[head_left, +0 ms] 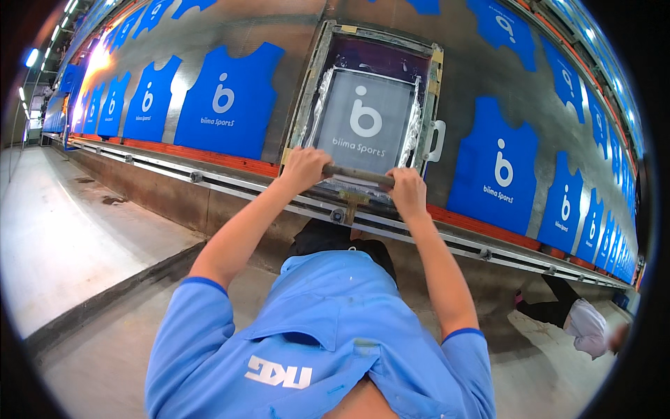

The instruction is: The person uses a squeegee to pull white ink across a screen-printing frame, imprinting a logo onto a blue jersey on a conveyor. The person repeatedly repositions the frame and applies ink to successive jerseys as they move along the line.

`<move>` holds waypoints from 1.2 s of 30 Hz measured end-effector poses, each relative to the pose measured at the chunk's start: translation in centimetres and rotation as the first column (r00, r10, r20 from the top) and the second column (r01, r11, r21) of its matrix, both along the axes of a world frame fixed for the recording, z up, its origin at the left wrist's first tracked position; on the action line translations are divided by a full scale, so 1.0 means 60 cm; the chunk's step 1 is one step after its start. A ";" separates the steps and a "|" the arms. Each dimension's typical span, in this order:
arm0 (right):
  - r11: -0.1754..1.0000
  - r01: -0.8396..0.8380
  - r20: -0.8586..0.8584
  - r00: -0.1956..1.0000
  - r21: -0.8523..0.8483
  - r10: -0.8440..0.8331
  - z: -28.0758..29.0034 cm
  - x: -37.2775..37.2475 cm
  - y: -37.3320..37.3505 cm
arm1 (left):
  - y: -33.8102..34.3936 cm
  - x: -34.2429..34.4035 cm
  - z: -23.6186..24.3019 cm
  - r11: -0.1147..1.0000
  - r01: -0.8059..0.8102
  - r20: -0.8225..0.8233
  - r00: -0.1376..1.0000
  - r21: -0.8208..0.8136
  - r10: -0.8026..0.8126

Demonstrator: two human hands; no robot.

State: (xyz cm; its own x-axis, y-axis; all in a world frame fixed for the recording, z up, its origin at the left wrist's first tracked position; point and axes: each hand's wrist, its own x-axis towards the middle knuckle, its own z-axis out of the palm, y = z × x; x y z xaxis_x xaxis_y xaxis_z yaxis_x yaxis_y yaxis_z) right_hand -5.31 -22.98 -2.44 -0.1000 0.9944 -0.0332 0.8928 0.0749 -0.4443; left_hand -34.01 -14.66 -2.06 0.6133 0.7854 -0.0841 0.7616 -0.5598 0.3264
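A screen-printing frame (431,105) lies on the long printing table, its mesh (384,98) showing a pale round emblem with lettering under it. Across the frame's near end runs a squeegee (359,174), gripped at both ends. My left hand (304,170) is closed round its left end, by the near left corner of the frame. Round the right end my right hand (408,190) is closed, near the frame's right side. The squeegee's lower edge is hard to make out. A white handle (437,142) sticks out from the frame's right side.
Blue vest-shaped fabric pieces (248,84) with white prints lie in rows along the table (293,35), left and right of the frame. A metal rail (272,195) edges the table's near side. At the far right another person (585,325) stands beside the table.
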 end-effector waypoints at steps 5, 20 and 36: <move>0.994 -0.012 -0.050 0.999 -0.106 0.007 0.036 0.025 0.075 | 0.052 0.054 0.015 0.999 -0.014 0.013 1.000 0.035 0.014; 0.924 0.217 -0.552 0.750 -0.314 -0.364 -0.082 0.170 0.197 | 0.263 0.171 -0.112 0.926 0.034 -0.056 0.997 -0.377 -0.060; 0.681 0.680 -0.438 0.543 -0.272 -0.716 -0.163 0.153 0.061 | 0.363 0.186 -0.091 0.982 0.080 0.013 0.997 -0.174 -0.079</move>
